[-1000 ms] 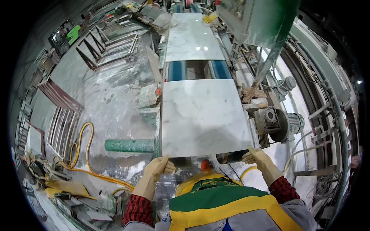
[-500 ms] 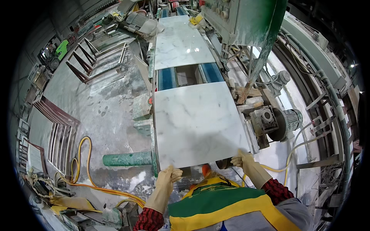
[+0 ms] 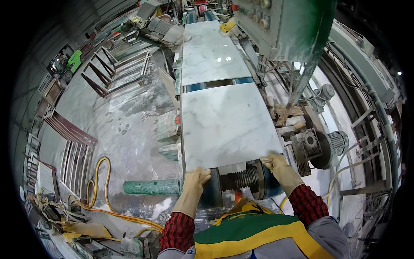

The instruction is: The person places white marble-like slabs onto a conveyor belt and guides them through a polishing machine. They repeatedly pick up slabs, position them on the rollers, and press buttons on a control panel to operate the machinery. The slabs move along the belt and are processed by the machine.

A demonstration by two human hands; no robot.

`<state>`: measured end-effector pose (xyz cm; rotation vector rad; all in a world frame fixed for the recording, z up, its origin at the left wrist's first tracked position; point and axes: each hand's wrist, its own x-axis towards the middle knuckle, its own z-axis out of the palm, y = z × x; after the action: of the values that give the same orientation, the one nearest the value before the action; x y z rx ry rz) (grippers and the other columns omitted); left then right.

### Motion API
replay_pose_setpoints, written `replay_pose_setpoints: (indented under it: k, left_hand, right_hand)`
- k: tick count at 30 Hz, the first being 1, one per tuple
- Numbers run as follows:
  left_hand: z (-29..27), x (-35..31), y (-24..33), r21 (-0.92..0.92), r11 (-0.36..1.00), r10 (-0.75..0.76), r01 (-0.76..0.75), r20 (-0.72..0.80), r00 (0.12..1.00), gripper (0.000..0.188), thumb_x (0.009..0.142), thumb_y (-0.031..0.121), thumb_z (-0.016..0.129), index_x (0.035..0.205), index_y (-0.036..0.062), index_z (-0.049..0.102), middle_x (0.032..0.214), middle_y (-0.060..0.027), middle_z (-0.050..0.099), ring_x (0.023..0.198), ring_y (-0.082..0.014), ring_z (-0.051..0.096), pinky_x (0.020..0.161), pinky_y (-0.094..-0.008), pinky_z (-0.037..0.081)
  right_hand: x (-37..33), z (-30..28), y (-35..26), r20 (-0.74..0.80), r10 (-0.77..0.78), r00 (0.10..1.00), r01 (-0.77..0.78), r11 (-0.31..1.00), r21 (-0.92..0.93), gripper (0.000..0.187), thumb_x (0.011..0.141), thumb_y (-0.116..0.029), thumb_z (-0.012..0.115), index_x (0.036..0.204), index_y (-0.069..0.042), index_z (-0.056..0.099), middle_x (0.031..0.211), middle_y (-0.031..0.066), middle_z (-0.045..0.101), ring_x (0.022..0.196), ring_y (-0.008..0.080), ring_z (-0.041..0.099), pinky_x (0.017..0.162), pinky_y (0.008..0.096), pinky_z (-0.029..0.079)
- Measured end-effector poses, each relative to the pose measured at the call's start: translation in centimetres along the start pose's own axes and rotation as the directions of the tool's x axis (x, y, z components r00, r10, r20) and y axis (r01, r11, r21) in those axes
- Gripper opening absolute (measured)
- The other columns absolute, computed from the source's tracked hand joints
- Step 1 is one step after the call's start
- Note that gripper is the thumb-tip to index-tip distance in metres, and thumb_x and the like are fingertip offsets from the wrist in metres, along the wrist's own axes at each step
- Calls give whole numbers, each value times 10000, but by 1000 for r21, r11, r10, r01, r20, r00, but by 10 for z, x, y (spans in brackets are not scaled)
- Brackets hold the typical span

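A white, grey-veined marble slab [image 3: 228, 125] lies flat on a conveyor with blue belts [image 3: 272, 183]. At its near left corner my left hand [image 3: 196, 179], in a cream glove, has its fingers curled at the edge. My right hand [image 3: 278, 166], gloved alike, is bent around the near right corner. What the fingertips do under the slab is hidden. Beyond a narrow gap lies a second glossy marble slab [image 3: 215, 60]. Below the near edge, between the belts, a ribbed roller shaft [image 3: 238, 178] shows.
Motors [image 3: 310, 144] flank the conveyor on the right, under a green-grey control cabinet [image 3: 284, 30]. On the left are a green cylinder [image 3: 151, 187], a yellow hose [image 3: 105, 181], metal racks [image 3: 77, 151] and, farther off, a green forklift [image 3: 73, 62].
The near slab has moved away from me with both hands following at its edge. Its gap to the far slab has narrowed, and the belt ends and roller shaft have come into view.
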<state>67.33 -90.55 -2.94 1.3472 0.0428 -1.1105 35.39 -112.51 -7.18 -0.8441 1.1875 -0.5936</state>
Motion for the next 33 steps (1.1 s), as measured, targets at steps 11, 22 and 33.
replay_pose_setpoints:
  k: [11,22,33]
  left_hand:
    - [20,37,21,-7,1000,18,-18,-50,999,295,1053,187,588,1122,-97,547,1093,-262,714,950,-313,748,796,-377,656]
    - [29,57,29,-20,1000,-21,19,-97,995,284,1065,212,589,1086,-71,576,1043,-243,722,861,-281,746,729,-346,655]
    - [28,69,23,-65,996,53,-64,-162,985,291,1075,232,577,1069,-58,600,982,-181,715,814,-256,727,684,-327,623]
  right_hand:
    - [42,20,-21,-94,169,981,-151,973,174,246,1114,-207,455,1150,6,572,1026,194,760,695,171,688,486,209,512]
    - [68,15,-25,-15,190,982,-178,942,284,129,1108,-146,443,1153,-47,513,1032,261,727,688,185,678,484,215,525]
    - [53,25,-33,-15,109,994,-106,982,155,257,1121,-203,460,1154,15,591,1019,244,750,670,152,677,470,193,509]
